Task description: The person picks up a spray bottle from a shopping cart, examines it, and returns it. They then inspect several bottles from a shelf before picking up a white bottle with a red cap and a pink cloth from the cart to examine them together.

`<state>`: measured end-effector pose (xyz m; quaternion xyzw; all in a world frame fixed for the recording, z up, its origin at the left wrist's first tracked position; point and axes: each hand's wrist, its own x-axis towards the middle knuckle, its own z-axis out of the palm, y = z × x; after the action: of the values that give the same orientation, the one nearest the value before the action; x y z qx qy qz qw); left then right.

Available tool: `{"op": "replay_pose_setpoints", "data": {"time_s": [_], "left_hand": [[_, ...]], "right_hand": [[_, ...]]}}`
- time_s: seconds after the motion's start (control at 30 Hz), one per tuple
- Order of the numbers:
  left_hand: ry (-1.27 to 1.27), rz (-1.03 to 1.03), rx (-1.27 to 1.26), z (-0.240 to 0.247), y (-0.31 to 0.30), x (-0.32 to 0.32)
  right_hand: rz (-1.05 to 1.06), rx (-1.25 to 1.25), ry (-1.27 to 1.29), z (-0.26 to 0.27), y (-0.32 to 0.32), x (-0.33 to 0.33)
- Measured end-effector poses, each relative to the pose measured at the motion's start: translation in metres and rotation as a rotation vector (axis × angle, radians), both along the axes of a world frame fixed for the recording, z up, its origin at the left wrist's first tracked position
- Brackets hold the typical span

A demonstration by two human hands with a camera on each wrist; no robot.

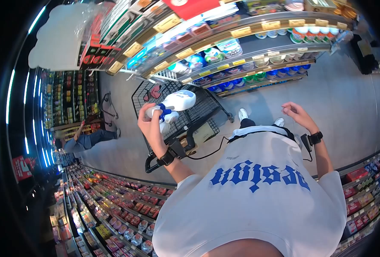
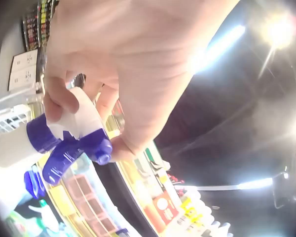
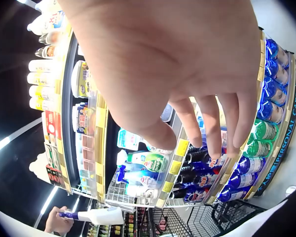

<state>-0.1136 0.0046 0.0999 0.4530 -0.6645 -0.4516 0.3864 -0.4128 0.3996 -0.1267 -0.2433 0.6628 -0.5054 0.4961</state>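
Note:
A white spray bottle [image 1: 181, 101] with a blue collar is in my left hand [image 1: 149, 124], tilted over a shopping cart [image 1: 207, 109] in the head view. Up close in the left wrist view, the thumb and fingers grip the white spray head, right beside its blue trigger [image 2: 64, 160]. Just below the bottle, another white shape [image 1: 167, 125] overlaps the cart basket. My right hand [image 1: 298, 115] holds nothing, its fingers loosely bent in the air. In the right wrist view, it hangs in front of shelved bottles, including a green-labelled spray bottle [image 3: 150, 160].
Shelves with yellow price tags [image 1: 241, 32] line the far side of the aisle. Blue-capped bottles [image 1: 237, 82] fill the lowest shelf. A pink item [image 1: 155, 91] lies in the cart. Packed shelves [image 1: 126, 205] run behind me. Another person [image 1: 89, 142] bends at the left.

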Motion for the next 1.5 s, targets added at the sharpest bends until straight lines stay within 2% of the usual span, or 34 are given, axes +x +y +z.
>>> {"op": "replay_pose_setpoints", "data": {"time_s": [0.03,0.13,0.17,0.23,0.3,0.4,0.53,0.63,0.7,0.73,0.83,0.9,0.97,1.0,1.03,1.1,1.23,1.37,1.4,1.43,1.5], "left_hand": [[0.001,-0.017,0.000,0.007,0.014,-0.012],[0.004,-0.400,-0.060,0.014,0.045,-0.044],[0.010,-0.423,-0.053,0.015,0.057,-0.057],[-0.012,-0.623,-0.096,0.021,0.087,-0.087],[-0.039,-0.770,-0.106,0.027,0.118,-0.115],[-0.017,-1.041,-0.087,0.030,0.157,-0.149],[0.011,-1.266,-0.020,0.034,0.198,-0.184],[-0.036,-1.440,-0.116,0.045,0.225,-0.207],[-0.064,-1.499,-0.132,0.047,0.238,-0.220],[-0.095,-1.545,-0.147,0.045,0.243,-0.225],[0.021,-1.583,-0.246,0.035,0.262,-0.244],[-0.054,-1.589,-0.198,0.028,0.262,-0.251],[-0.099,-1.431,0.006,0.010,0.261,-0.264],[-0.015,-1.398,0.170,0.002,0.262,-0.268],[-0.013,-1.404,0.175,-0.009,0.260,-0.272],[0.058,-1.352,0.513,-0.032,0.251,-0.283],[-0.088,-1.407,0.542,-0.057,0.235,-0.306],[-0.085,-1.339,0.442,-0.054,0.230,-0.314],[-0.011,-1.303,0.553,-0.054,0.229,-0.313],[-0.011,-1.301,0.550,-0.056,0.225,-0.315],[0.011,-1.171,0.682,-0.062,0.216,-0.316]], "right_hand": [[-0.017,0.000,0.001,0.005,0.003,-0.002],[-0.013,-0.032,-0.020,0.032,0.012,-0.008],[0.007,-0.095,-0.088,0.042,0.015,-0.010],[0.006,-0.150,-0.150,0.052,0.025,-0.015],[0.122,-0.212,-0.128,0.055,0.033,-0.017],[0.051,-0.338,-0.197,0.071,0.047,-0.016],[-0.040,-0.356,-0.158,0.091,0.065,-0.016],[-0.051,-0.467,-0.205,0.110,0.084,-0.013],[0.041,-0.365,-0.171,0.119,0.094,-0.013],[0.025,-0.417,-0.177,0.111,0.093,-0.012],[0.049,-0.428,-0.072,0.102,0.096,-0.012],[-0.028,-0.383,-0.025,0.092,0.096,-0.014],[-0.103,-0.333,0.023,0.091,0.095,-0.017],[-0.204,-0.330,0.046,0.093,0.093,-0.018],[-0.302,-0.325,0.068,0.095,0.090,-0.019],[-0.361,-0.365,0.101,0.088,0.082,-0.023],[-0.435,-0.351,0.143,0.095,0.064,-0.032],[-0.434,-0.305,0.183,0.089,0.039,-0.040],[-0.431,-0.307,0.185,0.084,0.032,-0.041],[-0.444,-0.318,0.231,0.080,0.024,-0.042],[-0.462,-0.330,0.264,0.072,0.011,-0.040]]}}
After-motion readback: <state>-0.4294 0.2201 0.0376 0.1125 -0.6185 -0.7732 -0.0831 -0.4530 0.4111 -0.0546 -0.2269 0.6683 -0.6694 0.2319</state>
